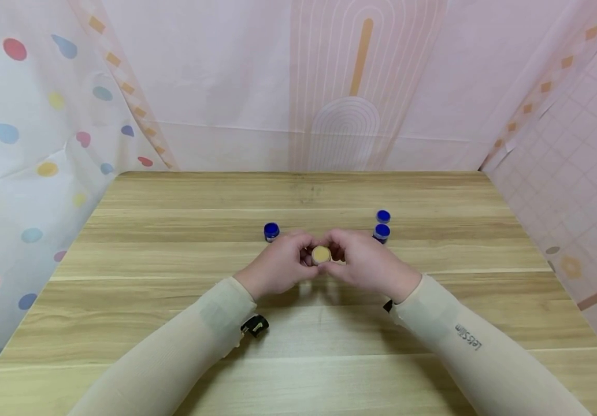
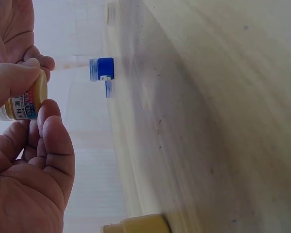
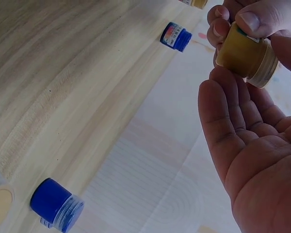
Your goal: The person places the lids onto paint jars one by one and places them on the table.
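Note:
Both hands meet over the table around a small yellow paint jar [image 1: 321, 255] with a printed label and a clear screw lid. My left hand [image 1: 282, 260] grips the jar's body, its thumb pressed along the label in the left wrist view. The right hand [image 1: 368, 260] has thumb and fingers loosely around the lid [image 3: 262, 68]. Beyond the left hand stands a blue paint jar [image 1: 271, 231], its threaded neck bare in the right wrist view. Another blue jar [image 1: 381, 233] with a clear lid is just past the right hand, a loose blue-coated lid [image 1: 383, 216] behind it.
Low in the left wrist view is another yellow jar [image 2: 140, 224], hidden from the head camera. A clear, yellow-coated lid [image 3: 1, 199] lies at the right wrist view's left edge. Patterned sheets [image 1: 225, 86] surround the wooden table [image 1: 319, 358].

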A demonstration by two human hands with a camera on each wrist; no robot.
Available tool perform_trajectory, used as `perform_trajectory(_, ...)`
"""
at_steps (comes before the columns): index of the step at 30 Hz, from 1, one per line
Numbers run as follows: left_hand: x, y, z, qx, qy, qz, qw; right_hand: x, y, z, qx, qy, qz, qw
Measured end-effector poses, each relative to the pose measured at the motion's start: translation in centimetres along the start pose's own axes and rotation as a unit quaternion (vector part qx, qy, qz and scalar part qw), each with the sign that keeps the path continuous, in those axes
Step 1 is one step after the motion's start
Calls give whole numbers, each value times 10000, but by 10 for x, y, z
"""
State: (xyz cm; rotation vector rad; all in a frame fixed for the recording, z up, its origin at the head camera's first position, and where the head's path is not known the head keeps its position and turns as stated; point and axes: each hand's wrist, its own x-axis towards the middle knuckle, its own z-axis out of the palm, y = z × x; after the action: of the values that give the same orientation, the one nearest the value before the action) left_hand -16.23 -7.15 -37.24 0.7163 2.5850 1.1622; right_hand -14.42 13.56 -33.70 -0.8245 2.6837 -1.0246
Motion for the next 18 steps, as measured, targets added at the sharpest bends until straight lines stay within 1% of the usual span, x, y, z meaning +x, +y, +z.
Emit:
perform_trajectory(5, 0, -1, 0, 92, 0, 24, 10000, 0, 0, -1, -48, -15, 15, 10000)
perform_trajectory(12, 0, 0, -1, 82, 35, 25, 10000, -1, 3, 0, 63, -51, -172, 9998)
perform_trajectory(18, 0, 1, -1, 97, 65, 41, 9999, 0, 4, 1, 95, -77, -133, 9998)
